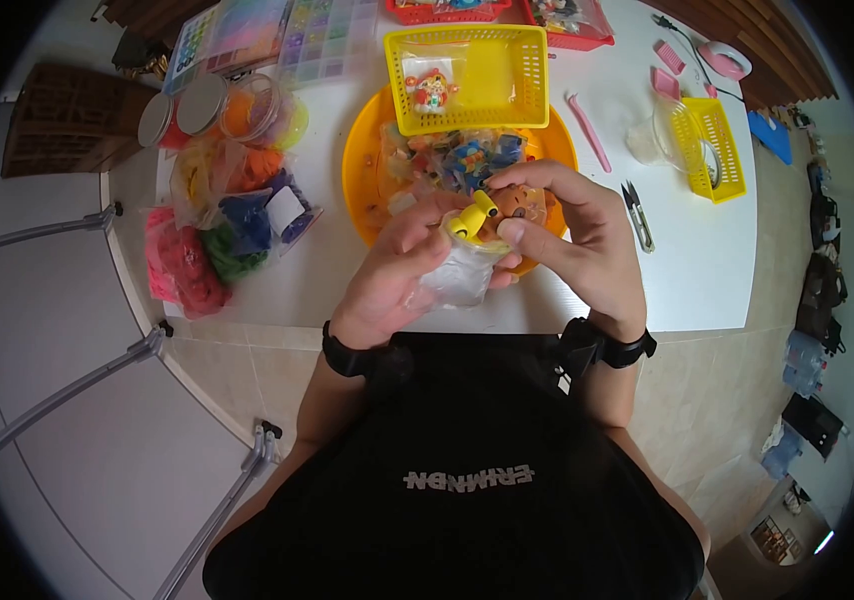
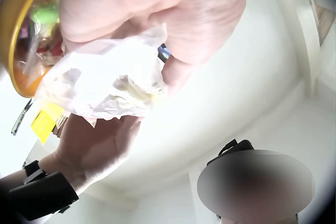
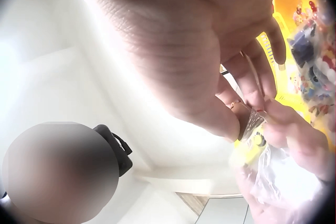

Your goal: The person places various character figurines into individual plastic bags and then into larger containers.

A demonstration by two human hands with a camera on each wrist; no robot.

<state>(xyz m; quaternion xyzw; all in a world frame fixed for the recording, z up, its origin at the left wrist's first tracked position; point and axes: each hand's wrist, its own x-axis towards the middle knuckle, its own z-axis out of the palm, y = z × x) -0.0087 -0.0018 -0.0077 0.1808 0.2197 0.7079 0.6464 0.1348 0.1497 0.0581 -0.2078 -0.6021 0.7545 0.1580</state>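
My left hand (image 1: 394,268) grips a clear plastic bag (image 1: 459,274), which looks bright and crumpled in the left wrist view (image 2: 107,79). A small yellow figure (image 1: 474,215) pokes out at the bag's top, by the left fingertips. Thumb and fingers of my right hand (image 1: 592,235) pinch a brown piece (image 1: 522,203) beside the yellow figure; in the right wrist view the brown piece (image 3: 241,115) is partly hidden by the fingers. Both hands are over the near edge of a round orange-yellow basin (image 1: 359,165) holding small bagged items.
A yellow basket (image 1: 469,123) with a bagged red-and-white figure rests on the basin's far side. Jars (image 1: 202,102) and coloured bags (image 1: 182,262) lie left. On the right are a pink tool (image 1: 588,132), snips (image 1: 637,217), a plastic cup (image 1: 653,138) and another yellow basket (image 1: 730,150).
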